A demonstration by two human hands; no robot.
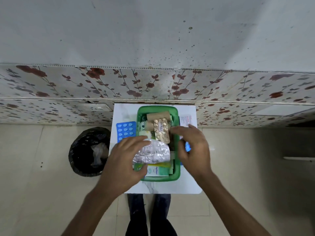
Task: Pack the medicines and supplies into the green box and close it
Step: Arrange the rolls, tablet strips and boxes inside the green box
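Left hand (pixel 127 159) grip is closed on foil strips (pixel 153 153), held just over box (pixel 177 174); right hand (pixel 192 147) grip is wide. Strips should be laid flat beneath grip, clearing lid.

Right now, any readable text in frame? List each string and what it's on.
"Optibex": on the white and green carton at the near end of the green box. Reading uncertain; smaller print below is blurred.
Label on the gold blister strip: too small to read.
Leaflet right of the box: red and dark print, too small to read.
Silver foil strips: print blurred.
Blue blister pack: no text visible.
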